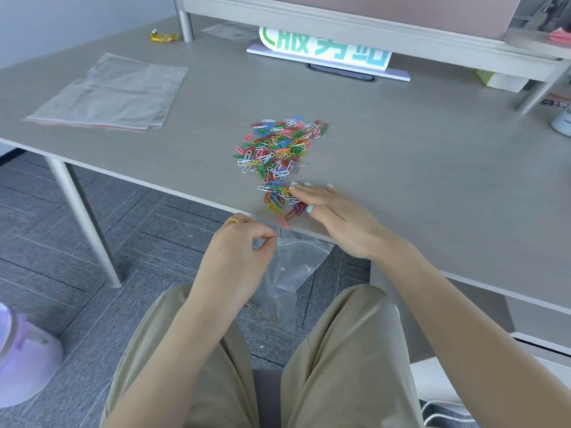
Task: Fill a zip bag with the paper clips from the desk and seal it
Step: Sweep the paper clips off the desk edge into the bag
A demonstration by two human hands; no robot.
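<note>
A heap of coloured paper clips [279, 149] lies on the grey desk [401, 143], trailing down to the front edge. My right hand [333, 214] rests flat on the desk with fingers spread, touching the nearest clips by the edge. My left hand [241, 245] pinches the rim of a clear zip bag [293, 273], which hangs open just below the desk edge, above my lap. One red clip [282, 221] sits right at the edge over the bag's mouth. A few clips show faintly near the bag's bottom.
A stack of spare clear zip bags [108, 94] lies at the desk's left. A white sign with green letters [324, 50] stands at the back under a shelf. A yellow object [163, 37] lies far left. A white cup [562, 122] sits at the right edge.
</note>
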